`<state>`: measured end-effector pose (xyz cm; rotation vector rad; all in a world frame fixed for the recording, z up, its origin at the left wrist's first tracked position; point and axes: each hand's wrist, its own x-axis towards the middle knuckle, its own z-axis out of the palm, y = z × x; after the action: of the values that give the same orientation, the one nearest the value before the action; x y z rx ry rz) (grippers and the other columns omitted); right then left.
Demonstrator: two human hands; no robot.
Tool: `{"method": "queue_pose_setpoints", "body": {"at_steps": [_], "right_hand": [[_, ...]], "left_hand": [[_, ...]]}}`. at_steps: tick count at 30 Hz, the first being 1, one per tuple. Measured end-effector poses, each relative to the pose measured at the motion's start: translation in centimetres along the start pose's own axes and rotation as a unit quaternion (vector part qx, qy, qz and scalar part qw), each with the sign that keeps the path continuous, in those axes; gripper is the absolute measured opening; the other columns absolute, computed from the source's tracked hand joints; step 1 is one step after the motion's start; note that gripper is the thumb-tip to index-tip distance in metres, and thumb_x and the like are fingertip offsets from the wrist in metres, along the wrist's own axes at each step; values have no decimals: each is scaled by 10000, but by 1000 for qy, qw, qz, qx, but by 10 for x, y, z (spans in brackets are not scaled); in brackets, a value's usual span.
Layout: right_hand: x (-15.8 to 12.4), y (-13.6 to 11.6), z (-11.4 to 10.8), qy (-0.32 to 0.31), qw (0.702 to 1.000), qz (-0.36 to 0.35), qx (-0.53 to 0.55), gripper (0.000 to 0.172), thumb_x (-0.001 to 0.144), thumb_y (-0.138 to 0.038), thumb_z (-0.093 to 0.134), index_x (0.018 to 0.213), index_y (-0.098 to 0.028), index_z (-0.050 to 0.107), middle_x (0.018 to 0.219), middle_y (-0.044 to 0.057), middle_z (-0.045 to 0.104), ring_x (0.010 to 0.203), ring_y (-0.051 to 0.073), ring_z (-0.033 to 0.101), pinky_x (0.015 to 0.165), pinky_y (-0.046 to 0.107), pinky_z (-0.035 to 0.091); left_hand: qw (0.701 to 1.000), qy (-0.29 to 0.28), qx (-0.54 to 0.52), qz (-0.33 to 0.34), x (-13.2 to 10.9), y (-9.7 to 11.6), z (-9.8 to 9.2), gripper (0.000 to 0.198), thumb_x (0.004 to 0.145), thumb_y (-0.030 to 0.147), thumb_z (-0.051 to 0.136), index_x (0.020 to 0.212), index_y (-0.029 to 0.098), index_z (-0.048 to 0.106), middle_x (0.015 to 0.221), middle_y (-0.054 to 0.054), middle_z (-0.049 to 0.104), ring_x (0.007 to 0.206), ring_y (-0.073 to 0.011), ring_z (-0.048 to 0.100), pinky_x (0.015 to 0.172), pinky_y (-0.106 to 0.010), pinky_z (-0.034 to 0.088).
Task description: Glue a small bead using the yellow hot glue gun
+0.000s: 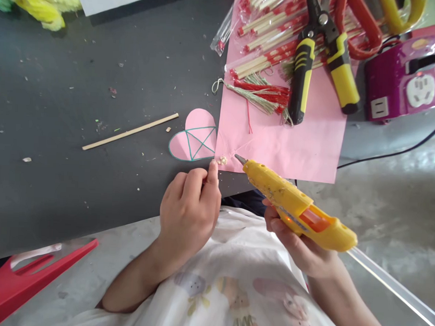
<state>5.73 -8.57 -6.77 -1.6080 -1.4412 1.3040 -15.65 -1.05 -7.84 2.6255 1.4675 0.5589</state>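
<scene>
The yellow glue gun (298, 210) was in the right hand (300, 243), low and near the person's body, just over the near edge of the bench (58, 175). The grip of that hand was clamped around the handle. The metal tip (240, 158) pointed at the corner of the big pink sheet (294, 142). It was just beside a small pale bit (223, 160) that lay there.

The left hand (188, 207) had its grip curled together. One fingertip (213, 166) was right by the pale bit. I could not tell if that hand held anything inside.

The glue gun looked light and hard, made of plastic. The handle seemed the safe place to hold it, because the tip was likely hot. A clear glue stick (388, 286) stuck out of the back and could bump things. The pale bit looked tiny and easy to lose.

There was one glue gun, one pink paper heart (195, 138) with green lines, and one big pink sheet. One long wooden stick (130, 131) lay alone on the bench. One yellow and black cutter (319, 57) lay on the sheet, next to one bunch of red and green tassels (263, 95). One purple plug box (401, 79) sat to the right. There were many sticks in clear bags, too many to count
</scene>
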Motion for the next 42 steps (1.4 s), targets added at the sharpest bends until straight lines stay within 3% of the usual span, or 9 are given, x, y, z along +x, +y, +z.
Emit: {"method": "queue_pose_setpoints", "body": {"at_steps": [26,34,37,42], "right_hand": [[-2,2,1,5,1000,0,8,97,921,-269,541,1004,-220,554,757,9,568,643,137,557,562,284,462],[-1,1,0,4,1000,-8,2,84,922,-280,536,975,-218,555,754,9,564,633,132,552,540,275,462],[0,0,0,5,1000,-5,3,79,916,-277,543,967,-218,553,741,6,560,621,131,547,535,277,461],[0,-1,0,7,1000,-2,6,73,916,-280,547,955,-219,554,745,11,565,628,139,558,528,280,460]], "left_hand": [[1000,7,-18,-25,-1,3,3,388,857,175,617,1238,101,628,864,-71,613,732,-172,498,728,-309,425],[996,79,-33,-25,13,-16,5,142,858,155,644,980,154,716,785,-40,636,712,-143,538,720,-265,444],[996,81,-42,10,21,-23,6,54,863,168,645,878,172,698,761,-26,630,706,-136,544,743,-260,458],[994,78,-40,61,28,-27,8,67,870,158,632,818,179,668,748,-19,625,687,-135,534,708,-271,448]]}}
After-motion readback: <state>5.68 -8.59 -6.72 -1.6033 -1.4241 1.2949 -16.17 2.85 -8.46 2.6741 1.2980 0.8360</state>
